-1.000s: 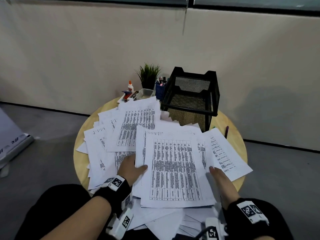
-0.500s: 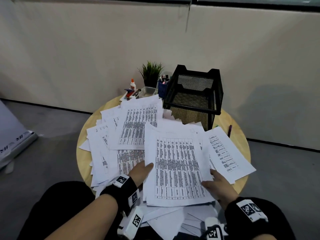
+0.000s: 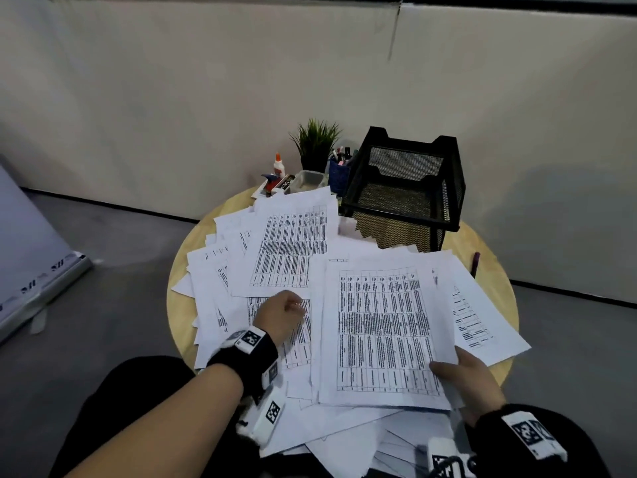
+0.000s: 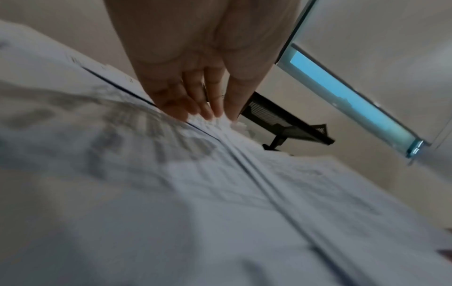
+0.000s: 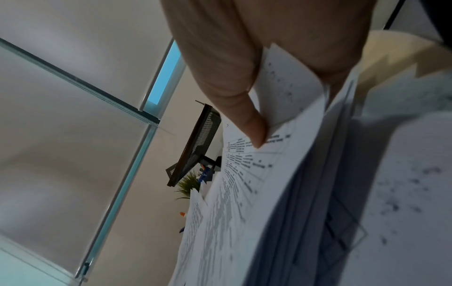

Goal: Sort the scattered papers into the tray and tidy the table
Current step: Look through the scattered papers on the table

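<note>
The right hand (image 3: 465, 381) now pinches the near right corner of a gathered bundle of white printed sheets (image 3: 382, 329), thumb on top and fingers beneath, as the right wrist view shows (image 5: 247, 108). A second ago that hand lay flat along the bundle's right edge; since then it has closed on the corner and the bundle has begun to lift off the pile. The left hand (image 3: 279, 315) has left the bundle's left edge and now rests, fingers straight and close together, on the loose printed papers (image 3: 286, 246) spread over the left half of the round pale wooden table (image 3: 496, 270). The black mesh stacking tray (image 3: 403, 188) stands empty at the far right edge. Judging from this, one batch is collected and ready to carry over, while most sheets remain scattered.
</note>
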Tool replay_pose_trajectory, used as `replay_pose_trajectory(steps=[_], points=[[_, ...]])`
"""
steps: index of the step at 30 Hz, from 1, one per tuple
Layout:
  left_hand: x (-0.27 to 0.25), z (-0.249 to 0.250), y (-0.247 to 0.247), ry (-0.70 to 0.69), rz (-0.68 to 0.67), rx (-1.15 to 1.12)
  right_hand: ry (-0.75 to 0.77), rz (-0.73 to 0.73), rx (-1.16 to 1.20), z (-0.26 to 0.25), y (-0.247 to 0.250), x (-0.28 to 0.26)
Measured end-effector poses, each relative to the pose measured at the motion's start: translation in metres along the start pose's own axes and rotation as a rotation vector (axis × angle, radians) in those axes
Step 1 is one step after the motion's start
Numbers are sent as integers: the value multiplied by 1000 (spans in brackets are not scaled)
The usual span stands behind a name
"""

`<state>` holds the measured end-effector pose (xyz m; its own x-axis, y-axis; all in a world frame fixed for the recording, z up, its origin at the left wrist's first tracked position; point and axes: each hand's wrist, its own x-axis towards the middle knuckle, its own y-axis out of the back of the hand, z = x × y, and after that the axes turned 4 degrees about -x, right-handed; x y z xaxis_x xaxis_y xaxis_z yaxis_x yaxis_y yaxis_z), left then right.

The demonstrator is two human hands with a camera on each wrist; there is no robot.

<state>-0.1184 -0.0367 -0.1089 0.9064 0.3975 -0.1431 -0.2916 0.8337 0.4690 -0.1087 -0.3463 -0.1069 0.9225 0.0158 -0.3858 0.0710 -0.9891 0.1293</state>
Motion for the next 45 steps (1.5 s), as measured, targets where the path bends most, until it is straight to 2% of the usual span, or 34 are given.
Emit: replay_pose_trajectory(steps=[3, 5, 7, 10, 14, 19, 26, 32, 45], points=[[19, -11, 17, -61, 47, 269, 9, 53, -23, 3, 3, 4], [28, -14, 23, -44, -56, 462, -1, 123, -34, 7, 5, 7], [34, -14, 26, 32, -172, 598, -10, 191, -41, 10, 8, 11], [43, -14, 27, 82, -214, 693, -15, 245, -46, 12, 14, 15], [54, -5, 27, -25, -219, 900, -14, 280, -73, 13, 19, 17], [65, -5, 24, -116, -410, 900, -5, 288, -87, 14, 16, 15], [67, -1, 24, -167, -451, 1008, 88, 329, -47, -1, 13, 6], [66, 8, 19, -204, -393, 1032, 63, 393, 6, 19, 19, 22], [69, 33, 28, -330, -499, 1100, 78, 366, -9, 24, 17, 29]])
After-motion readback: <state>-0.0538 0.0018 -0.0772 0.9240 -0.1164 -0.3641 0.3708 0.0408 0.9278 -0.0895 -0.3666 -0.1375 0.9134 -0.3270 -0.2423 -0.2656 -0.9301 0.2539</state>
